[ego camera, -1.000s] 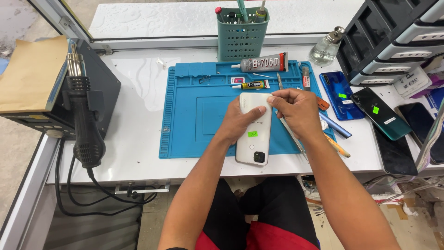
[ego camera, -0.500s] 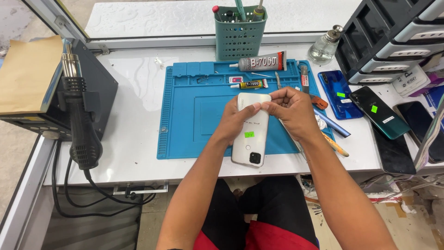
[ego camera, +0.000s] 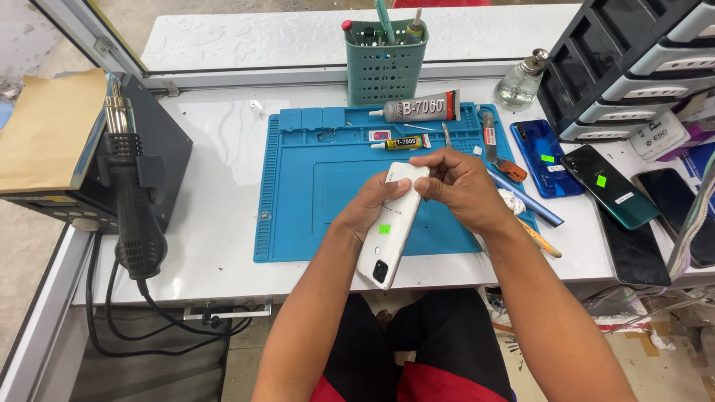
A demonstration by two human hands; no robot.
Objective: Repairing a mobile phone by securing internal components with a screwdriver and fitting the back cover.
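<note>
A white phone with its back cover up is held above the blue work mat, its camera end pointing toward me past the table's front edge. My left hand grips the phone's left side from underneath. My right hand pinches the phone's far end with the fingertips. A small green sticker sits on the phone's back.
Two glue tubes lie at the mat's far edge by a green tool basket. A hot-air gun hangs at left. Several phones, a glass bottle and a drawer cabinet stand at right. Tools lie beside my right hand.
The phone has tilted more onto its edge and both hands have shifted slightly on it; my right fingers now pinch its far end.
</note>
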